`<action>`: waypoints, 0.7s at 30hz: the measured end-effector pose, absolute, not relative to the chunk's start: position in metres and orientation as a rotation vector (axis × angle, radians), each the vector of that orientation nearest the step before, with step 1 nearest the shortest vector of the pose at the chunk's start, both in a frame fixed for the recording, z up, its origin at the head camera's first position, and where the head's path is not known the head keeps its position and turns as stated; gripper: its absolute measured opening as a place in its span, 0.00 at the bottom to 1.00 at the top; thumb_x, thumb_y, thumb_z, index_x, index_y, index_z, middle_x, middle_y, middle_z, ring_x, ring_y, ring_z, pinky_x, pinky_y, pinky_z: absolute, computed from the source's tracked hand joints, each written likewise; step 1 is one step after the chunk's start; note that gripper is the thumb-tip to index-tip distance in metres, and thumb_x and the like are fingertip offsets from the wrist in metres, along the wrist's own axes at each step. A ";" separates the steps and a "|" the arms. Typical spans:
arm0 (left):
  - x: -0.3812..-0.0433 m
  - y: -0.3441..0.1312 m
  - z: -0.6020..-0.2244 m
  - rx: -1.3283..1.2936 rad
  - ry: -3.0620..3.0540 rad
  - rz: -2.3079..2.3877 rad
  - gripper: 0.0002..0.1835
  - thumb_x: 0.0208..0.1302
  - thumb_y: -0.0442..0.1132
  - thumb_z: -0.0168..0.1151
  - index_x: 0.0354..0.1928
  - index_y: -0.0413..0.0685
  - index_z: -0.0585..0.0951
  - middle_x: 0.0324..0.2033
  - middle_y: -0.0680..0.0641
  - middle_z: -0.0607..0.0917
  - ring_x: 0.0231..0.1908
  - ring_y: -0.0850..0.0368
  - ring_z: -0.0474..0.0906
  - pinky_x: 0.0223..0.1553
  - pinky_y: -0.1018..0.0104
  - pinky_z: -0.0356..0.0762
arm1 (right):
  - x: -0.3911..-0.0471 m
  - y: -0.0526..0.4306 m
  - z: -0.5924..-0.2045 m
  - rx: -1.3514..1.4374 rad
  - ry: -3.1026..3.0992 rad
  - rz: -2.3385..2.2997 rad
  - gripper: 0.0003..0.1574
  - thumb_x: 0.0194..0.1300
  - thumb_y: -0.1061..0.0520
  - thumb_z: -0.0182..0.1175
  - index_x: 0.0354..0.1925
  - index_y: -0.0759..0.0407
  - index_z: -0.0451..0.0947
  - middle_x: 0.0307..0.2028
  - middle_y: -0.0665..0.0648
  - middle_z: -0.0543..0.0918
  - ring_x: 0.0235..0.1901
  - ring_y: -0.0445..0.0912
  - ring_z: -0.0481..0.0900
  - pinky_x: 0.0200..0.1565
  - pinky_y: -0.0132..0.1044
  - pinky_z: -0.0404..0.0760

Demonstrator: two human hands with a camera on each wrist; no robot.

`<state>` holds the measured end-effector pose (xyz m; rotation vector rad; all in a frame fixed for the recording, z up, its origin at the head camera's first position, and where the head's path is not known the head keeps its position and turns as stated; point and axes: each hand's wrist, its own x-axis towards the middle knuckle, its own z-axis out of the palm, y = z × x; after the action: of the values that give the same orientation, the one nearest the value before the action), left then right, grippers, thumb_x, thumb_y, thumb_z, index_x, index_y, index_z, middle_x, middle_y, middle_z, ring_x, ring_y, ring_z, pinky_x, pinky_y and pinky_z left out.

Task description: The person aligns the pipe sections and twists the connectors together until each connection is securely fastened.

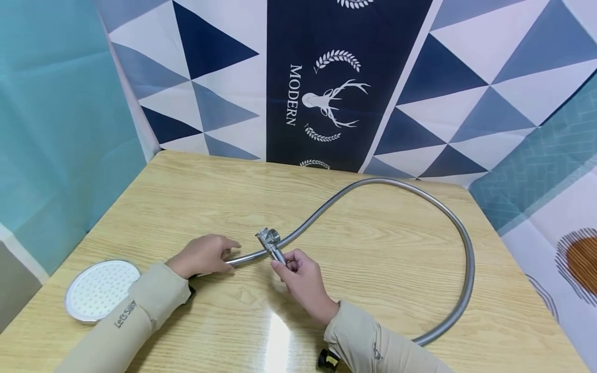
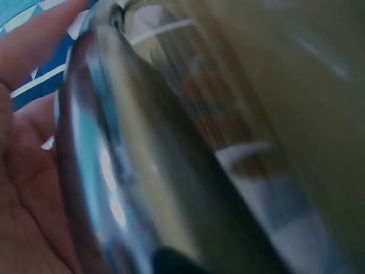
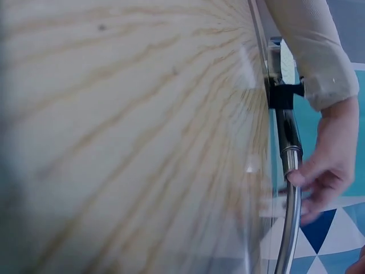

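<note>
My left hand (image 1: 205, 256) lies over the chrome handle of a shower head (image 1: 100, 290), where the silver hose (image 1: 249, 257) joins it. Its fingers are spread loosely, and the thumb touches the joint in the right wrist view. Between thumb and fingertips of my right hand (image 1: 305, 282) I pinch the stem of a small chrome shower fitting (image 1: 269, 238) with a round end, which crosses in front of the hose. The white, dotted face of the shower head points up. Close up in the left wrist view, the polished handle (image 2: 142, 154) fills the middle.
The hose loops far to the right across the wooden table (image 1: 224, 191) and disappears behind my right sleeve. A patterned cloth (image 1: 224, 77) hangs behind the table, with a teal cloth (image 1: 60, 103) at the left. Light glares on the front of the tabletop.
</note>
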<state>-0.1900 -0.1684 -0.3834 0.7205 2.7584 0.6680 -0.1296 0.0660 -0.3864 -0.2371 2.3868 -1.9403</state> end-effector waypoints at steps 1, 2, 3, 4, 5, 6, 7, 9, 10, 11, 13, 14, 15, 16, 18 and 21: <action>-0.188 -0.170 -0.381 0.699 2.770 0.563 0.15 0.48 0.39 0.75 0.40 0.45 0.84 0.28 0.52 0.81 0.27 0.58 0.73 0.27 0.62 0.72 | -0.130 0.066 -0.387 -0.235 2.390 -1.941 0.10 0.62 0.62 0.62 0.34 0.70 0.75 0.18 0.49 0.72 0.11 0.36 0.62 0.14 0.25 0.60; -0.186 -0.171 -0.379 0.684 2.774 0.479 0.12 0.46 0.38 0.75 0.34 0.48 0.84 0.24 0.54 0.77 0.25 0.59 0.69 0.25 0.64 0.68 | -0.130 0.067 -0.387 -0.235 2.395 -1.943 0.10 0.62 0.62 0.62 0.34 0.70 0.75 0.18 0.49 0.72 0.11 0.36 0.62 0.14 0.25 0.61; -0.185 -0.172 -0.377 0.669 2.770 0.419 0.10 0.44 0.37 0.74 0.29 0.50 0.82 0.21 0.55 0.74 0.23 0.59 0.66 0.23 0.65 0.64 | -0.131 0.067 -0.387 -0.233 2.399 -1.946 0.09 0.63 0.62 0.62 0.34 0.70 0.75 0.18 0.49 0.72 0.11 0.36 0.62 0.14 0.25 0.61; -0.185 -0.174 -0.374 0.659 2.760 0.375 0.10 0.43 0.37 0.74 0.25 0.52 0.80 0.20 0.55 0.73 0.22 0.59 0.66 0.22 0.66 0.63 | -0.131 0.068 -0.387 -0.233 2.404 -1.948 0.09 0.62 0.62 0.62 0.34 0.69 0.75 0.17 0.49 0.72 0.11 0.36 0.62 0.14 0.25 0.61; -0.185 -0.175 -0.372 0.660 2.751 0.341 0.11 0.43 0.36 0.73 0.22 0.52 0.77 0.18 0.55 0.72 0.21 0.59 0.64 0.22 0.66 0.61 | -0.131 0.068 -0.387 -0.232 2.410 -1.950 0.09 0.62 0.62 0.62 0.34 0.69 0.75 0.17 0.49 0.72 0.11 0.36 0.62 0.14 0.25 0.61; -0.187 -0.175 -0.371 0.658 2.745 0.312 0.10 0.43 0.36 0.73 0.21 0.52 0.78 0.18 0.55 0.72 0.21 0.59 0.64 0.21 0.66 0.61 | -0.132 0.068 -0.386 -0.233 2.416 -1.948 0.09 0.62 0.62 0.62 0.34 0.69 0.75 0.17 0.49 0.72 0.11 0.36 0.62 0.14 0.25 0.61; -0.189 -0.176 -0.370 0.666 2.746 0.290 0.10 0.44 0.35 0.73 0.21 0.52 0.79 0.18 0.55 0.72 0.20 0.60 0.64 0.21 0.67 0.61 | -0.132 0.069 -0.386 -0.236 2.420 -1.948 0.09 0.62 0.62 0.62 0.34 0.69 0.75 0.17 0.49 0.72 0.11 0.36 0.62 0.14 0.25 0.61; -0.196 -0.178 -0.369 0.699 2.766 0.238 0.12 0.46 0.35 0.73 0.18 0.52 0.77 0.16 0.55 0.71 0.19 0.60 0.62 0.21 0.67 0.60 | -0.133 0.069 -0.386 -0.248 2.432 -1.947 0.09 0.62 0.62 0.63 0.34 0.69 0.75 0.17 0.49 0.72 0.12 0.35 0.62 0.14 0.25 0.61; -0.200 -0.178 -0.369 0.719 2.787 0.214 0.11 0.48 0.36 0.73 0.19 0.52 0.78 0.17 0.55 0.71 0.20 0.60 0.62 0.21 0.67 0.61 | -0.133 0.069 -0.385 -0.252 2.439 -1.947 0.10 0.62 0.61 0.63 0.34 0.69 0.75 0.17 0.49 0.72 0.12 0.35 0.62 0.14 0.25 0.61; -0.205 -0.178 -0.369 0.740 2.816 0.189 0.11 0.49 0.36 0.74 0.19 0.52 0.78 0.17 0.55 0.72 0.20 0.60 0.63 0.21 0.67 0.63 | -0.134 0.069 -0.385 -0.257 2.443 -1.947 0.10 0.62 0.61 0.63 0.34 0.69 0.75 0.17 0.49 0.72 0.12 0.35 0.62 0.14 0.25 0.61; -0.216 -0.177 -0.371 0.757 2.880 0.149 0.10 0.51 0.36 0.73 0.21 0.52 0.79 0.18 0.55 0.75 0.20 0.60 0.65 0.21 0.65 0.67 | -0.134 0.069 -0.385 -0.259 2.453 -1.944 0.11 0.61 0.61 0.64 0.34 0.70 0.75 0.17 0.49 0.72 0.12 0.35 0.62 0.14 0.25 0.61; -0.222 -0.177 -0.372 0.754 2.910 0.130 0.09 0.52 0.37 0.73 0.22 0.51 0.80 0.20 0.54 0.77 0.21 0.59 0.67 0.22 0.64 0.69 | -0.135 0.069 -0.385 -0.263 2.461 -1.943 0.11 0.61 0.61 0.64 0.34 0.70 0.75 0.17 0.49 0.72 0.12 0.35 0.63 0.14 0.25 0.61; -0.227 -0.177 -0.372 0.742 2.939 0.118 0.09 0.53 0.37 0.72 0.22 0.51 0.80 0.21 0.53 0.78 0.21 0.59 0.68 0.22 0.62 0.71 | -0.135 0.068 -0.384 -0.260 2.467 -1.940 0.11 0.61 0.61 0.65 0.34 0.70 0.75 0.17 0.49 0.72 0.12 0.35 0.63 0.14 0.25 0.61; -0.233 -0.176 -0.373 0.727 2.963 0.112 0.08 0.54 0.37 0.72 0.23 0.52 0.80 0.22 0.53 0.80 0.22 0.58 0.70 0.23 0.61 0.73 | -0.135 0.068 -0.384 -0.257 2.472 -1.939 0.11 0.60 0.61 0.65 0.34 0.70 0.76 0.17 0.49 0.72 0.13 0.35 0.63 0.14 0.25 0.61; -0.244 -0.175 -0.375 0.678 2.992 0.129 0.08 0.57 0.37 0.70 0.24 0.52 0.80 0.24 0.52 0.81 0.22 0.57 0.71 0.23 0.59 0.73 | -0.135 0.068 -0.383 -0.255 2.483 -1.942 0.11 0.60 0.61 0.66 0.34 0.69 0.76 0.17 0.50 0.72 0.13 0.35 0.63 0.15 0.25 0.61; -0.262 -0.171 -0.377 0.606 3.012 0.208 0.05 0.60 0.35 0.66 0.27 0.50 0.82 0.26 0.50 0.82 0.23 0.56 0.72 0.22 0.59 0.72 | -0.137 0.068 -0.381 -0.241 2.503 -1.944 0.11 0.60 0.61 0.66 0.34 0.69 0.76 0.18 0.50 0.73 0.14 0.36 0.64 0.15 0.26 0.62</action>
<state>-0.2617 -0.1710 -0.3768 0.6063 3.0119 0.2082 -0.1373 0.0678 -0.3811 -0.2413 2.5030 -1.9439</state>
